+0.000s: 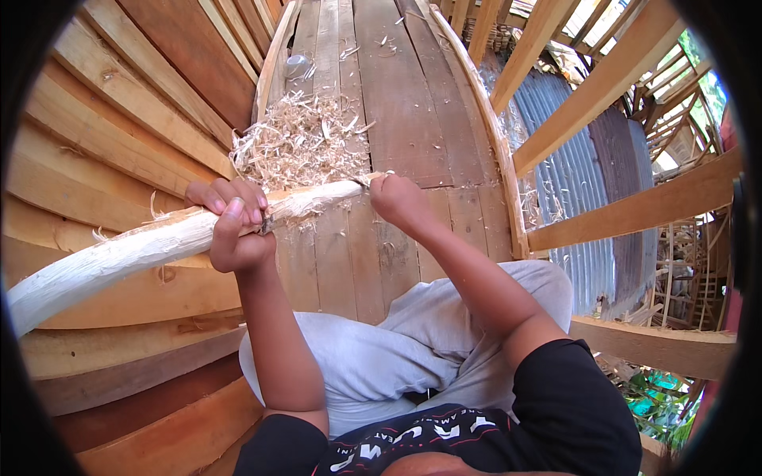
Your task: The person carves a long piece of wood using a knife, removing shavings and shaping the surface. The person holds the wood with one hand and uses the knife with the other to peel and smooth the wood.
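Note:
A long, pale, peeled wooden pole (151, 244) slants from the left edge up to the middle, its surface rough with shaved fibres. My left hand (236, 226) is closed round the pole, thumb up along the near side. A small dark piece (267, 226) shows at the edge of this fist; its kind is unclear. At the pole's far right end, my right hand (397, 203) is closed in a fist against the wood. A thin dark edge (361, 182) shows beside it, but the fingers hide what they hold.
A heap of curled wood shavings (305, 143) lies on the plank floor (405, 103) beyond the pole. Near it is a clear cup (298, 67). A plank wall (103, 190) rises at left; at right are wooden rails (635, 210) and corrugated metal sheets (567, 182). My legs (373, 349) are folded below.

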Tool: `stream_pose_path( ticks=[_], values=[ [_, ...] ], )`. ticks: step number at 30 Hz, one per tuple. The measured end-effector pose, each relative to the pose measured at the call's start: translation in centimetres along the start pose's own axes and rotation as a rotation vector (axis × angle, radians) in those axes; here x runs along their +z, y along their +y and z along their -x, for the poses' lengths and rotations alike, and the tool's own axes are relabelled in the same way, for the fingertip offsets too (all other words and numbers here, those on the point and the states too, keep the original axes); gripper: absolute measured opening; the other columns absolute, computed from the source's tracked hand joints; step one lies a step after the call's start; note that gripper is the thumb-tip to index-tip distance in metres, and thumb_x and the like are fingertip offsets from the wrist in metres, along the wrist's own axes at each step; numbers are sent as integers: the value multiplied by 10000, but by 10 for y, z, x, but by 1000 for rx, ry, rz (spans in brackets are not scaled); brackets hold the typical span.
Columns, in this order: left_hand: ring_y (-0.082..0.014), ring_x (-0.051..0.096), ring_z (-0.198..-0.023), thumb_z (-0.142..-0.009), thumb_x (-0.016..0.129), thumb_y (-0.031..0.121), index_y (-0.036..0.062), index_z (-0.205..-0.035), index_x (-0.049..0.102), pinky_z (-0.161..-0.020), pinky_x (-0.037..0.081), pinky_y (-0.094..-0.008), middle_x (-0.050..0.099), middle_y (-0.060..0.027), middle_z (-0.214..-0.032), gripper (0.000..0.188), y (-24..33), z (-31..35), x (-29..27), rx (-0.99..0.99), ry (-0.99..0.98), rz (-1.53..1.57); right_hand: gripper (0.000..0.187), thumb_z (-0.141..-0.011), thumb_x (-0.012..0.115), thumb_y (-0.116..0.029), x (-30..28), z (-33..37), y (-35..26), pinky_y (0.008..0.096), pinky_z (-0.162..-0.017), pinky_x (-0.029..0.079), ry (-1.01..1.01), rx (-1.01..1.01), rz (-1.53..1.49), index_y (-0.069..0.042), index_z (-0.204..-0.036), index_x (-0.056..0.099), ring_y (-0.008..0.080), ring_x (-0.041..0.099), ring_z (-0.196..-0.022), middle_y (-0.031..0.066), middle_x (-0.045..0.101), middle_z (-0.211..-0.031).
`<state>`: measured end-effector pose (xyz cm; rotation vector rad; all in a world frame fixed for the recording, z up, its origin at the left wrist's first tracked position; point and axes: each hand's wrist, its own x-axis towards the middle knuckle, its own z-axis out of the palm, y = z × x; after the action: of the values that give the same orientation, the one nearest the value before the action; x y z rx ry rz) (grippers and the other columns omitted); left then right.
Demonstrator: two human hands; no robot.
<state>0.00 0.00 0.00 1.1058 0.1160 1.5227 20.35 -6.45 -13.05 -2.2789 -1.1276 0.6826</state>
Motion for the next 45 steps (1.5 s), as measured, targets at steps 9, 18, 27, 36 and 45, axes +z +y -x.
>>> stream_pose_path(
  ticks=[9, 18, 27, 36, 45],
  values=[
    [-117, 372, -499, -692, 521, 47, 121, -793, 396, -589, 379, -282, 356, -5, -575, 177, -1, 3, 6, -26, 12, -11, 500, -924, 324, -326, -9, 9, -7, 508, -835, 492, -5, 37, 62, 8, -912, 695, 447, 638, -901, 255, 668, -958],
    [-117, 369, -500, -695, 521, 48, 121, -791, 392, -597, 392, -284, 369, -11, -583, 177, 7, -1, 4, -10, 6, -48, 520, -924, 329, -311, -28, 36, -53, 539, -821, 474, -31, -104, 63, 60, -777, 662, 482, 612, -869, 314, 633, -883],
    [-118, 394, -514, -696, 506, 35, 116, -802, 395, -605, 394, -286, 369, -7, -585, 174, 5, -3, 4, -14, -15, -41, 497, -924, 336, -304, -32, 31, -47, 523, -842, 479, -44, -70, 65, 53, -851, 673, 476, 616, -898, 303, 639, -928],
    [-116, 401, -519, -706, 506, 34, 114, -814, 407, -611, 403, -285, 384, -15, -597, 167, 6, -3, 11, -10, -54, -39, 433, -926, 342, -266, 0, -30, 74, 495, -896, 479, -151, 82, 348, -2, -1021, 672, 413, 627, -1009, 247, 661, -1043],
    [-107, 379, -491, -721, 500, 31, 116, -831, 394, -581, 395, -283, 379, -5, -566, 175, 3, -5, -12, 2, 122, 7, 496, -935, 315, -302, -5, 5, -20, 507, -847, 481, -104, 28, 21, 26, -878, 683, 447, 637, -888, 268, 664, -904]
  ],
)
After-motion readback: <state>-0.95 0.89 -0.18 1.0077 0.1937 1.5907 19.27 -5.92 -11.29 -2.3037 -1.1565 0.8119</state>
